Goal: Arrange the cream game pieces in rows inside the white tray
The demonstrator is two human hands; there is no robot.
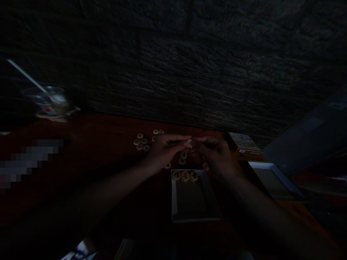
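Note:
My left hand (164, 150) and my right hand (217, 153) meet above the table, fingertips pinched together round a pale round Chinese chess piece (189, 143). Its face is turned out of sight, and dim light blurs the grip. Just below stands an open white box tray (175, 213). Along its far edge lies a row of three pieces, the middle one (185, 176) with a red character and the others with black ones. Loose Chinese chess pieces (144, 141) lie left of my left hand, and further pieces (181, 161) show between the hands.
A plastic cup (55, 103) with a white straw stands at the back left of the dark red table (94, 144). To the right are a printed box (244, 142) and a second shallow tray (273, 180). A stone block wall (179, 72) rises behind the table.

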